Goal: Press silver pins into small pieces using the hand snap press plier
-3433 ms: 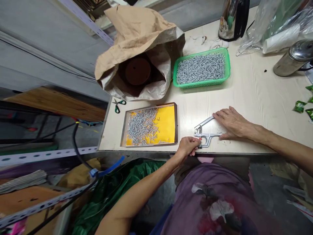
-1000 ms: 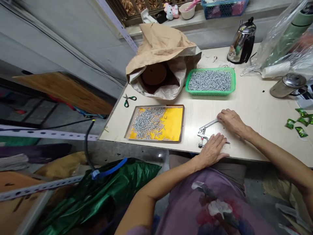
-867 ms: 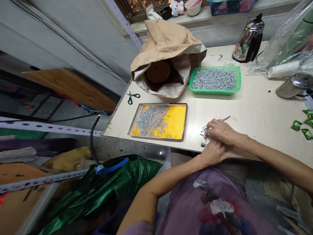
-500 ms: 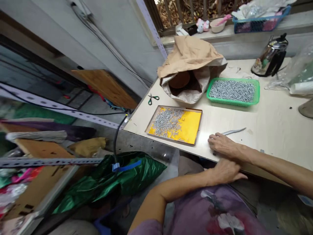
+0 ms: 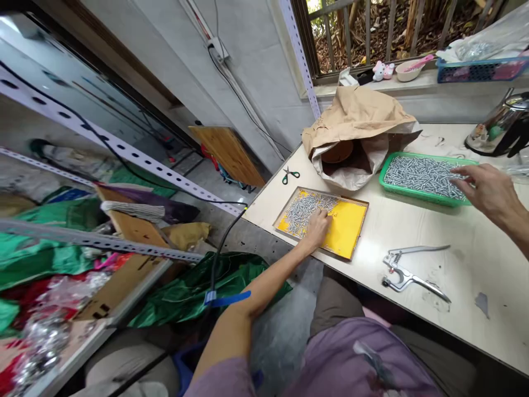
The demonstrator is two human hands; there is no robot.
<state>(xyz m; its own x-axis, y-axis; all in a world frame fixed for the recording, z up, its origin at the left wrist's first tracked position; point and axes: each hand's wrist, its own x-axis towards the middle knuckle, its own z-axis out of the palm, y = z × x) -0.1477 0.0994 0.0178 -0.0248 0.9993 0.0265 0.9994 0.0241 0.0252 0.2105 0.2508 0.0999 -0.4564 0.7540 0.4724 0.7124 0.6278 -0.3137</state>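
My left hand (image 5: 318,227) reaches into the shallow tray (image 5: 365,218) lined with yellow, its fingers bunched down at the edge of a heap of small silver rivet-like pins (image 5: 300,215). Whatever its fingertips pinch is hidden. Over the right end of the green plastic basket (image 5: 421,197) is my right hand (image 5: 487,190), thumb and fingers apart, close to more silver pins (image 5: 421,173) that fill the basket. Metal hand-press pliers (image 5: 407,278) lie on the table between my hands, near the front edge, with their handles spread.
A brown paper sack (image 5: 359,116) gapes behind the tray, with green-handled scissors (image 5: 290,175) to its left. At the back right stands a steel kettle (image 5: 494,132). A grey scrap (image 5: 481,304) lies right of the pliers. A green sack (image 5: 248,270) sits below the table's left edge.
My hands have parted from the table's front edge, where the pliers were. The left has gone to the tray, the right to the basket. The pliers now lie free; the view has shifted left.
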